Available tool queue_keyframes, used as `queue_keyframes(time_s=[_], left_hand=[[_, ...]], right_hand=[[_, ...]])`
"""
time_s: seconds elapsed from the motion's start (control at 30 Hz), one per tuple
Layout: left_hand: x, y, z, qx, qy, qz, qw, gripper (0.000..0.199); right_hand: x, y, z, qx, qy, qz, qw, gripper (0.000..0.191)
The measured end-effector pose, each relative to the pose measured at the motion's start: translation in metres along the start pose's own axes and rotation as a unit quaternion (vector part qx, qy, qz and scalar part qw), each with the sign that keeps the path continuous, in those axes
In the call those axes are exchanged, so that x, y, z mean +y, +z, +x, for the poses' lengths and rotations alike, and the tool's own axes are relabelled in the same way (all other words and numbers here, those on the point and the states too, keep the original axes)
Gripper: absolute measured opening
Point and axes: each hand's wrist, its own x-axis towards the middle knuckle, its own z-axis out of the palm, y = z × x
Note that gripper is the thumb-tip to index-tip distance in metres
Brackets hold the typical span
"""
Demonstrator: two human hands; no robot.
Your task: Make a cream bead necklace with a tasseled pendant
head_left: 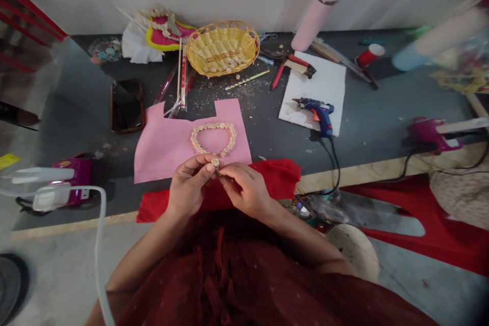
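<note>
Just in front of my body, my left hand [191,183] pinches a small cream-coloured flower-like piece [215,163] between thumb and forefinger. My right hand [244,187] meets it from the other side, its fingertips closed at the underside of the same piece. Beyond my fingers, a ring of cream beads or small flowers [195,135] lies on a pink sheet [156,155]. Its near end is close to my left fingertips; whether they touch is unclear. A red cloth [280,177] lies along the table edge, partly under my hands.
On the grey table [263,135] are a wicker basket [221,48] with small pieces, a phone [127,105], and pliers [280,69]. A blue glue gun [321,114] rests on a white board [334,81], its cable hanging over the front edge. A pink flask [319,10] stands behind.
</note>
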Motion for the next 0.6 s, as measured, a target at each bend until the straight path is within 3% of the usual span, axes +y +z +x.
queue_keyframes(time_s=[0.37,0.6], left_hand=[[0.0016,0.0011,0.0002,-0.023,-0.043,-0.051,0.998,0.022],[0.0002,0.0012,0.001,-0.02,-0.055,-0.07,0.996,0.022]], right_hand=[[0.0083,0.0022,-0.0033,0.009,-0.095,-0.076,0.993,0.058],[0.0077,0.0005,-0.0012,0.022,-0.121,-0.082,0.989,0.064]])
